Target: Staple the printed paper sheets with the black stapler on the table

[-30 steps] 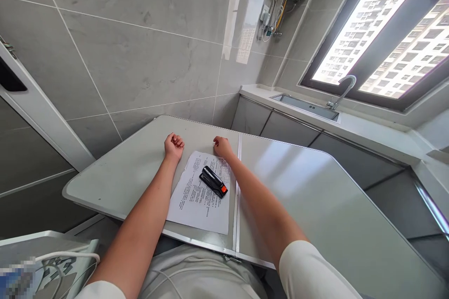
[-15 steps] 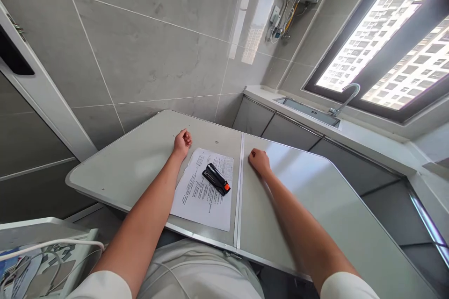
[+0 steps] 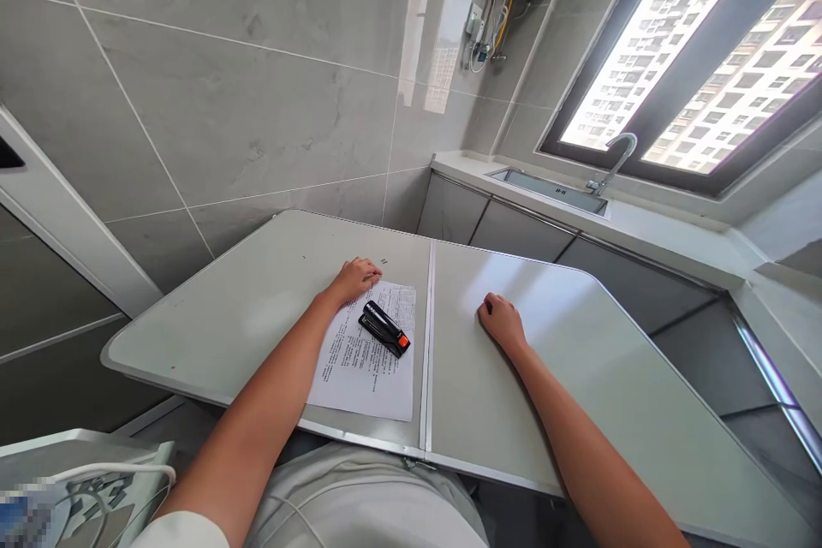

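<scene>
A black stapler with an orange-red end lies slantwise on a printed sheet of paper. My left hand rests palm down at the paper's far left corner, its fingers stretched to the right. It holds nothing that I can see. Just beyond the fingertips lie small dark bits, which look like staples. On the right half of the table, apart from the paper, my right hand rests with its fingers curled in and nothing showing in them.
The pale folding table has a metal seam down its middle. A white cart with cables stands at lower left. Behind, a counter holds a sink and tap, beneath a window. Tiled wall borders the far side.
My left hand has moved right to the paper's far edge, and its fingers have uncurled. My right hand has slid right and a little nearer. The view has shifted slightly.
</scene>
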`<state>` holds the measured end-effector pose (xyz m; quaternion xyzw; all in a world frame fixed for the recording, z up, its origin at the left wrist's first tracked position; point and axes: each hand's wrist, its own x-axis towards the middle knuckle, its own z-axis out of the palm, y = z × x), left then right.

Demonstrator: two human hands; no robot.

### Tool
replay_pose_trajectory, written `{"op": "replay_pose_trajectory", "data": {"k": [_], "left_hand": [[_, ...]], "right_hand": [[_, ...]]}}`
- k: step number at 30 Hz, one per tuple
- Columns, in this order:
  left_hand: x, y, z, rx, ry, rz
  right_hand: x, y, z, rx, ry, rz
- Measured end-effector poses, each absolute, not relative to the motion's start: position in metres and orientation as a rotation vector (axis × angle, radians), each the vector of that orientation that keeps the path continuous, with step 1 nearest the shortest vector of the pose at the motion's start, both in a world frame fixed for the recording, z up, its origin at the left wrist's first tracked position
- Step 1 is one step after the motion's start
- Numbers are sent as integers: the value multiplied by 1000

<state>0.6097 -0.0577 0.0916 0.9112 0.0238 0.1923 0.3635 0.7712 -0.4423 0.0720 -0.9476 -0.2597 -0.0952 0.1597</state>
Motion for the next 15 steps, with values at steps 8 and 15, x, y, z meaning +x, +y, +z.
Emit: {"op": "replay_pose_trajectory", "data": {"k": [8,15], "left_hand": [[611,-69,87,2593,-3,368],[615,-70,79,2572,67,404]], "right_hand": [[737,-420,81,-2289,-823,-90],[665,-363,88,-2070,-995,108]]}}
